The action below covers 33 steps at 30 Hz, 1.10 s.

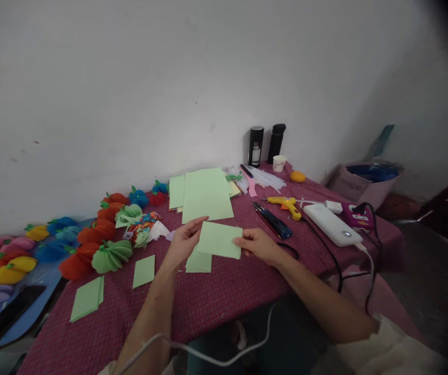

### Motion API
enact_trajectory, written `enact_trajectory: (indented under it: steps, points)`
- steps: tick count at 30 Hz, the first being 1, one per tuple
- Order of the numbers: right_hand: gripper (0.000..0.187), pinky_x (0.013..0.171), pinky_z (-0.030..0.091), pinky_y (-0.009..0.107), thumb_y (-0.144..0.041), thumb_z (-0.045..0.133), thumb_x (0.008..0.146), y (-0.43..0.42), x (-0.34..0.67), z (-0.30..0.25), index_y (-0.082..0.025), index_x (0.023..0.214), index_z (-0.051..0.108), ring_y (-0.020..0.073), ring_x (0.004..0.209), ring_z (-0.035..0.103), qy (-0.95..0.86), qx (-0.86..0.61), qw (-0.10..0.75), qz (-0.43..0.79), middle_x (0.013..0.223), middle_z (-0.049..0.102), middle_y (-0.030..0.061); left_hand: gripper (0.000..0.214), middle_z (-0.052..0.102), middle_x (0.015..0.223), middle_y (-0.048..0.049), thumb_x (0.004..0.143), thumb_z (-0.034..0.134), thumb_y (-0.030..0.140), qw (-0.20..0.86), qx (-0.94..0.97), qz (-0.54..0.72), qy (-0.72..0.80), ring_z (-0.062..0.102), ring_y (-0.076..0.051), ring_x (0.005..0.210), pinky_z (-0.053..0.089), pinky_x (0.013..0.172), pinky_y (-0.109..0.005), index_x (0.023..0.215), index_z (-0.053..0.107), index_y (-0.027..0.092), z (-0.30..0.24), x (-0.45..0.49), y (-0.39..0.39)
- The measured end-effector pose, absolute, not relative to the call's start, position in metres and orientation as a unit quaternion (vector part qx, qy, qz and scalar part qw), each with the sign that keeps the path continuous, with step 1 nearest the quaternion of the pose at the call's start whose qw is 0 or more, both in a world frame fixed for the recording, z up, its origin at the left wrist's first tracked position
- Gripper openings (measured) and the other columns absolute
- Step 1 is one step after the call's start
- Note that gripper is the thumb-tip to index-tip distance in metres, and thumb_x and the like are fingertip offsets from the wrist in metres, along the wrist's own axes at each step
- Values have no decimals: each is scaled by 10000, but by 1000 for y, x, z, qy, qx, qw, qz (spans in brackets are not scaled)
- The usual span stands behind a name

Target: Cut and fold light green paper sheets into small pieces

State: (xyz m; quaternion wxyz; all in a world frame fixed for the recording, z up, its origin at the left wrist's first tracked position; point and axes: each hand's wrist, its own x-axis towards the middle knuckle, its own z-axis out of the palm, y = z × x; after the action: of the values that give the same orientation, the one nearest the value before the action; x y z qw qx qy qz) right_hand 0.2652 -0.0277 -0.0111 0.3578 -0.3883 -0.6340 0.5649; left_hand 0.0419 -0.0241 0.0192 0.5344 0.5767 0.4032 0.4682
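A pale green rectangle of paper [220,240] is held up over the table in front of me. My right hand [260,245] pinches its right edge, thumb on top and fingers underneath. At the opposite edge my left hand [187,240] grips the paper's left side, its index finger reaching along the top corner. Partly covered below it, another green piece [199,262] lies on the cloth. A single green piece [144,272] rests left of my forearm, with a small green stack [87,299] farther left. Larger green sheets [208,194] are piled behind my hands.
Paper pumpkins [98,230] in several colours crowd the left side, beside colourful scraps [145,224]. To the right lie a utility knife [272,220], a yellow glue gun [286,203], a white power bank [331,224] and cables. Black bottles [255,147] and a paper cup [279,163] stand behind.
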Motion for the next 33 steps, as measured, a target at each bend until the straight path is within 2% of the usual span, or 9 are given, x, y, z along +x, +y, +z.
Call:
enact_trajectory:
  steps: [2, 7, 14, 18, 24, 27, 33]
  points:
    - [337, 417, 232, 190, -463, 569, 709, -28, 265, -11, -144, 614, 521, 48, 407, 362, -634, -385, 349, 572, 463, 455, -55, 470, 669, 896, -75, 729, 589, 346, 526, 583, 472, 401, 612, -133, 718, 447, 615, -215, 1154, 525, 156, 18, 41, -24]
    - [345, 387, 237, 182, -486, 567, 702, -27, 264, -13, -145, 658, 542, 50, 399, 383, -598, -392, 348, 606, 474, 471, -51, 304, 678, 835, -54, 734, 577, 321, 462, 608, 478, 435, 603, -121, 682, 442, 604, -208, 982, 644, 158, 14, 40, -22]
    - [337, 353, 220, 172, -477, 565, 717, -23, 262, -16, -143, 678, 560, 38, 385, 362, -544, -382, 407, 626, 485, 440, -58, 256, 676, 827, -51, 726, 571, 306, 415, 628, 484, 446, 601, -133, 710, 446, 614, -213, 912, 670, 161, 14, 44, -22]
    - [299, 359, 205, 172, -436, 606, 696, -20, 260, -19, -144, 654, 558, 36, 382, 349, -483, -364, 422, 675, 484, 438, -59, 220, 662, 747, -31, 727, 561, 287, 413, 632, 490, 436, 561, -96, 620, 417, 559, -188, 866, 678, 162, 14, 45, -24]
    - [269, 479, 348, 218, -397, 639, 653, -19, 259, -18, -136, 716, 625, 93, 504, 483, -421, -361, 442, 705, 596, 588, 3, 163, 612, 648, -10, 715, 557, 231, 427, 661, 460, 411, 496, -72, 538, 368, 498, -171, 799, 669, 149, 17, 43, -29]
    - [248, 518, 367, 238, -375, 652, 637, -19, 259, -16, -131, 676, 635, 110, 535, 503, -416, -364, 461, 694, 619, 607, 12, 136, 607, 658, -9, 705, 548, 192, 415, 682, 441, 409, 501, -82, 566, 362, 511, -173, 766, 660, 146, 20, 43, -32]
    - [259, 510, 328, 226, -389, 627, 670, -18, 259, -19, -131, 686, 649, 96, 523, 462, -467, -371, 486, 639, 602, 581, -5, 193, 550, 587, 12, 716, 586, 314, 393, 674, 431, 453, 454, -77, 528, 328, 487, -180, 644, 607, 136, 18, 48, -28]
